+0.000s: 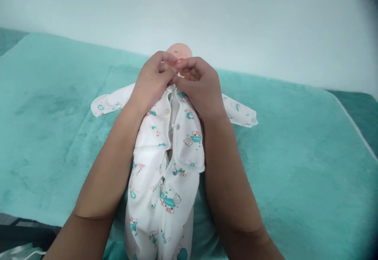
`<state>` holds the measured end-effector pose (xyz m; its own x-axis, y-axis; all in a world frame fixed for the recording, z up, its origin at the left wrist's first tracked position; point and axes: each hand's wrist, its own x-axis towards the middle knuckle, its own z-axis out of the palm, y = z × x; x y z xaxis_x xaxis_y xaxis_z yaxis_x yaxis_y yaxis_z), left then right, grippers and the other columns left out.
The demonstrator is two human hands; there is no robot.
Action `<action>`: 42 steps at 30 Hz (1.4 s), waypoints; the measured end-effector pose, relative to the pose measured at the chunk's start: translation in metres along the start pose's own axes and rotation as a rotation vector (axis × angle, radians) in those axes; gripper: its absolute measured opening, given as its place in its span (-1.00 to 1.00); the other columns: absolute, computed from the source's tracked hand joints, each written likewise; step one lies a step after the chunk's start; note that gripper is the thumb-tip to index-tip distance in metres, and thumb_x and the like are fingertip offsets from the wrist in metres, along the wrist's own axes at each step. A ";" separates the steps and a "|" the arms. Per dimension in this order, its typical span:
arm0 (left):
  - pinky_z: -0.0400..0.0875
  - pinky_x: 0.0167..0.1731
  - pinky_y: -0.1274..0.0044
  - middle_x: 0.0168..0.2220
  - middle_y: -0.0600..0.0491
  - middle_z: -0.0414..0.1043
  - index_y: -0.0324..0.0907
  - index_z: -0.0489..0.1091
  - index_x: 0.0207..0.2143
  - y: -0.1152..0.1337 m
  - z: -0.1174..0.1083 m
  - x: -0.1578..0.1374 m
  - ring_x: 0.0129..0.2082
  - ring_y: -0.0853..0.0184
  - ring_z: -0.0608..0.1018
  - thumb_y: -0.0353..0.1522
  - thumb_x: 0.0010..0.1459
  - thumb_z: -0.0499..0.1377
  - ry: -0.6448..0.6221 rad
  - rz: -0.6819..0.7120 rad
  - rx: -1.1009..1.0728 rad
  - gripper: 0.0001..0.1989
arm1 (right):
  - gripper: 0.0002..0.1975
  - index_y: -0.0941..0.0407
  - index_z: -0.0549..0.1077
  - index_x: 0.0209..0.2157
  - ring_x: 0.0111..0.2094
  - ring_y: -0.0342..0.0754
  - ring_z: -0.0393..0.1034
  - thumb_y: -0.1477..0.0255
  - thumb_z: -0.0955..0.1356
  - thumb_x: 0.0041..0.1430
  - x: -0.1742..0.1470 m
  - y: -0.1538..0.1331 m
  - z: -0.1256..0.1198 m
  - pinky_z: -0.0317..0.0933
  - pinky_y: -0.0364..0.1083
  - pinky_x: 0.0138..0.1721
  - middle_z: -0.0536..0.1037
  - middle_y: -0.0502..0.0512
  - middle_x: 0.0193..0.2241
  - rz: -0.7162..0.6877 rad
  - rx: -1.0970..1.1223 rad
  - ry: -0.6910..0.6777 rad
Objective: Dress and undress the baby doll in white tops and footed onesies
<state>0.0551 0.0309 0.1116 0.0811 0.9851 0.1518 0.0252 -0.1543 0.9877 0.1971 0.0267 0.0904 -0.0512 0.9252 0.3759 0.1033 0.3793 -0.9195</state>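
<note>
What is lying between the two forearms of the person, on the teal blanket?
In the head view, a doll dressed in a white printed baby suit lies there. The left hand and right hand pinch the suit at its collar.

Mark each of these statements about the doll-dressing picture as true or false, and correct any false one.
1. Both hands meet at the collar of the garment. True: the left hand and right hand pinch the printed white sleepsuit just below the doll's head.
2. The doll lies on a bare wooden floor. False: it lies on a teal blanket.
3. The sleepsuit front is fastened all the way down. False: it gapes open below the hands, with a snap showing undone.
4. The sleeves spread out to both sides. True.
5. The sleepsuit is plain white. False: it carries small teal and pink cartoon prints.
</note>
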 end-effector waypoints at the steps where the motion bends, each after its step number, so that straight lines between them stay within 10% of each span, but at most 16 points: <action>1: 0.42 -0.34 0.52 -0.47 0.13 0.38 -0.10 0.42 -0.22 -0.001 0.000 0.000 -0.40 0.36 0.53 -0.44 0.23 0.25 0.004 0.005 0.006 -0.91 | -0.76 0.01 0.45 -0.20 -0.10 -0.05 0.55 0.30 0.51 0.16 0.000 -0.001 0.000 0.50 -0.04 -0.11 0.59 -0.01 -0.11 0.003 0.004 0.001; 28: 0.23 -0.36 0.42 -0.46 0.13 0.41 -0.03 0.39 -0.28 0.010 -0.006 -0.008 -0.36 0.35 0.40 -0.32 0.16 0.34 0.083 0.033 0.076 -0.84 | -0.85 0.05 0.38 -0.28 -0.44 -0.24 0.37 0.60 0.34 0.22 -0.003 -0.027 -0.001 0.27 -0.17 -0.44 0.53 0.00 -0.17 0.159 -0.097 0.200; 35: 0.24 -0.49 0.47 -0.55 0.11 0.37 -0.10 0.43 -0.47 0.033 -0.025 -0.038 -0.50 0.38 0.37 -0.35 0.18 0.27 -0.083 0.042 0.369 -0.85 | -0.59 0.06 0.30 -0.58 -0.54 -0.17 0.19 0.31 0.53 0.17 -0.028 -0.067 -0.024 0.06 -0.11 -0.53 0.28 -0.07 -0.65 0.135 -0.415 -0.250; 42: 0.26 -0.47 0.48 -0.58 0.12 0.38 -0.09 0.48 -0.52 0.052 -0.035 -0.046 -0.57 0.41 0.38 -0.43 0.13 0.31 -0.233 -0.078 0.389 -0.82 | -0.62 0.04 0.30 -0.58 -0.46 -0.08 0.27 0.44 0.54 0.12 -0.040 -0.081 -0.017 0.04 -0.07 -0.47 0.23 -0.05 -0.65 0.114 -0.493 -0.314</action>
<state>0.0179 -0.0203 0.1572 0.2844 0.9585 0.0211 0.4091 -0.1413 0.9015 0.2075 -0.0405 0.1516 -0.2958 0.9423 0.1569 0.5706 0.3060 -0.7621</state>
